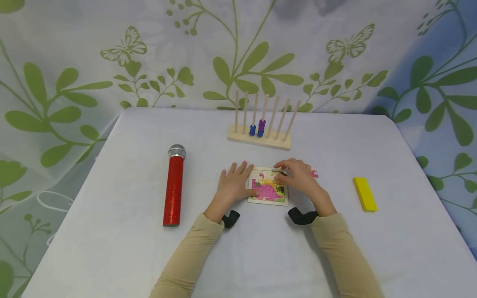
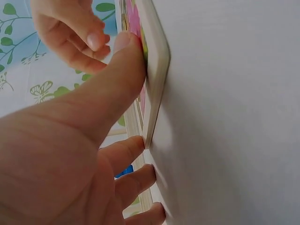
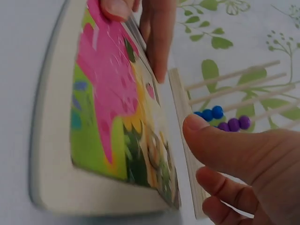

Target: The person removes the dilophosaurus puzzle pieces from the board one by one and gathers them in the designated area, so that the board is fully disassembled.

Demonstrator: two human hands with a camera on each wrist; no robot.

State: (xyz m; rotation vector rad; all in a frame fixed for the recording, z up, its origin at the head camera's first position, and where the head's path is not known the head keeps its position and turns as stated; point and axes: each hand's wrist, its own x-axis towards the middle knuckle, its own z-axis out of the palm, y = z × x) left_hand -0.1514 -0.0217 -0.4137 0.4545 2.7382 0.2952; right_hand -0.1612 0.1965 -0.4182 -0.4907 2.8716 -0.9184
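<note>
A wooden tray puzzle (image 1: 267, 203) with a pink dinosaur picture lies on the white table. My left hand (image 1: 234, 185) is spread at its left side. The thumb (image 2: 123, 61) rests on the picture, and the fingertips touch down along the frame's edge. Over the upper right corner hovers my right hand (image 1: 299, 176), its fingers loosely bent. In the right wrist view nothing shows between its thumb (image 3: 211, 140) and fingers. A small pink puzzle piece (image 1: 314, 173) lies just right of that hand, partly hidden by it.
Behind the puzzle stands a wooden bead counter (image 1: 258, 141) with upright pegs and blue and purple beads. A red toy microphone (image 1: 173, 188) lies to the left. A yellow block (image 1: 365, 194) lies to the right. Patterned cloth (image 1: 238, 54) hangs behind the table.
</note>
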